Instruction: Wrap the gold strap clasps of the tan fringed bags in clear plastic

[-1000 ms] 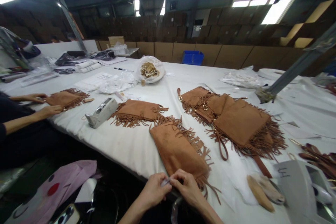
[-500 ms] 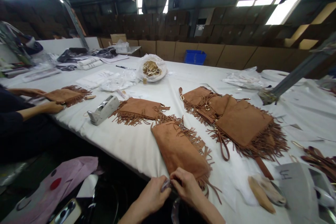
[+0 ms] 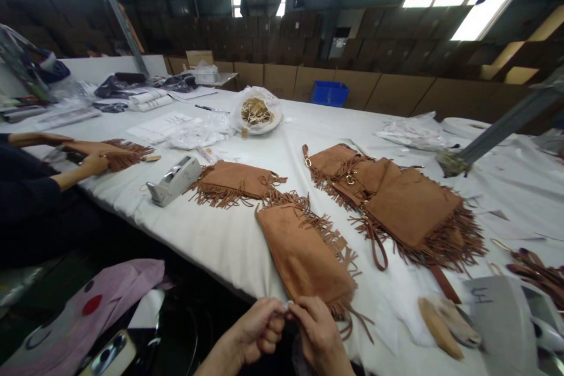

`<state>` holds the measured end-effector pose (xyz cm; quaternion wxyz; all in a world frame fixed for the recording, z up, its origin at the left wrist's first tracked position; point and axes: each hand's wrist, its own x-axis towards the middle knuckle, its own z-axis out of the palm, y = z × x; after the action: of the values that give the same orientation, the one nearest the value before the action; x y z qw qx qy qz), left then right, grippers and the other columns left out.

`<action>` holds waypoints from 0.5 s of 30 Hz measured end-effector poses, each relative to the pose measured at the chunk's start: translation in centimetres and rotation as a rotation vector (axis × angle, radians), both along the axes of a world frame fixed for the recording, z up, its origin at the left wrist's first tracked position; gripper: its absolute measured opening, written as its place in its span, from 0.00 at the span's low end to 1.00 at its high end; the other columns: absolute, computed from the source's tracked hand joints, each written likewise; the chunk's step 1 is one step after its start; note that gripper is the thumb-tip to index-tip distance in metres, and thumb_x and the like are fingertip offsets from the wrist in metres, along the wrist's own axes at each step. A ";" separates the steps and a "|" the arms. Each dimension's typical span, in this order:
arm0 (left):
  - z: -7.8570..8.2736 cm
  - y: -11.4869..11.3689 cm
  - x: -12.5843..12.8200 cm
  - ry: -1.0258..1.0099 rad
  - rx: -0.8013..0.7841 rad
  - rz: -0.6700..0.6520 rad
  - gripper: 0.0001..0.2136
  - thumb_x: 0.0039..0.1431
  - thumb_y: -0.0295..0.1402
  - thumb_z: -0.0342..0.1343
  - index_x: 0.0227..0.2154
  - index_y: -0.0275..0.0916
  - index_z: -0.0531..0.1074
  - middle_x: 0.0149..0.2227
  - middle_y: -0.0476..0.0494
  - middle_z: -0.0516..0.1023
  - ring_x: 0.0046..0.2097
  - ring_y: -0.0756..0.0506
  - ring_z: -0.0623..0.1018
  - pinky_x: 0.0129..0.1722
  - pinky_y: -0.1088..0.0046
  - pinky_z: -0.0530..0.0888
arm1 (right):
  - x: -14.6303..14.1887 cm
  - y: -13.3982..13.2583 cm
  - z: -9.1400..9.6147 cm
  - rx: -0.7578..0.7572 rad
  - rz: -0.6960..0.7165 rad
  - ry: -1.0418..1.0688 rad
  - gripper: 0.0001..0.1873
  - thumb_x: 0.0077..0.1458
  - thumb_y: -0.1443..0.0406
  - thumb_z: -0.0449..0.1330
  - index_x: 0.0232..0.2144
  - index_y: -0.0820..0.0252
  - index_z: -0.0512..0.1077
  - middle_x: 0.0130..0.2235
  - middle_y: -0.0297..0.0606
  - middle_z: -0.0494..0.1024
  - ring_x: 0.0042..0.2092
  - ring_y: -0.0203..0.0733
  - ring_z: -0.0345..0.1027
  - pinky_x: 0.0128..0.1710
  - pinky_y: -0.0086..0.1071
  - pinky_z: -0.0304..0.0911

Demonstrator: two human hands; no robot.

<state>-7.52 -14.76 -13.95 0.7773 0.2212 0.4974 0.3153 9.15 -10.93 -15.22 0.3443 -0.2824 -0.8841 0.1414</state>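
My left hand point(image 3: 259, 332) is closed in a pinch just off the table's front edge. Facing it, my right hand point(image 3: 319, 329) pinches too, and the fingertips of both meet around a small whitish piece of clear plastic point(image 3: 288, 305), mostly covered by the fingers. Just beyond my hands a brown suede fringed pouch point(image 3: 306, 249) lies flat, its near end close to my right fingers. A second fringed pouch point(image 3: 238, 179) is behind it to the left. Several more brown fringed pouches point(image 3: 414, 205) are piled to the right, with wrist straps and gold clasps.
A tape dispenser point(image 3: 174, 181) stands left, another large grey dispenser point(image 3: 502, 323) at near right. A co-worker's hand point(image 3: 94, 163) handles a fringed pouch point(image 3: 112, 155) at far left. A plastic bag of tags point(image 3: 258, 111) sits further back. A metal post point(image 3: 497, 129) rises at right.
My hands have shifted slightly and my left fingers have curled in more; less of the clear plastic shows. The co-worker's near hand has moved up onto their pouch.
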 end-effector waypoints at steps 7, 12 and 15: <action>-0.2 -0.3 0.3 0.003 -0.007 0.123 0.16 0.47 0.47 0.56 0.22 0.41 0.59 0.14 0.64 0.50 0.14 0.59 0.45 0.14 0.80 0.39 | 0.3 -0.9 -1.4 0.091 0.025 0.013 0.25 0.56 0.76 0.47 0.54 0.57 0.66 0.41 0.44 0.74 0.42 0.43 0.69 0.38 0.36 0.69; 0.0 -1.1 1.1 0.165 0.072 0.155 0.18 0.45 0.49 0.58 0.21 0.41 0.59 0.11 0.65 0.50 0.13 0.59 0.45 0.12 0.81 0.41 | 3.6 -1.3 -0.6 0.081 -0.118 -0.002 0.22 0.57 0.73 0.51 0.54 0.59 0.67 0.45 0.46 0.76 0.46 0.46 0.70 0.43 0.38 0.70; -1.1 -1.8 1.3 0.242 0.076 0.154 0.21 0.38 0.50 0.63 0.18 0.41 0.60 0.11 0.64 0.50 0.13 0.58 0.50 0.12 0.81 0.44 | 10.0 -0.9 1.3 0.042 -0.496 0.049 0.14 0.58 0.67 0.55 0.46 0.59 0.72 0.42 0.45 0.78 0.44 0.46 0.71 0.45 0.39 0.69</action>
<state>-6.21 -16.53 -15.01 0.6762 0.2481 0.5907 0.3637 19.13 -11.79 -13.97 0.3958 -0.4798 -0.7819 0.0408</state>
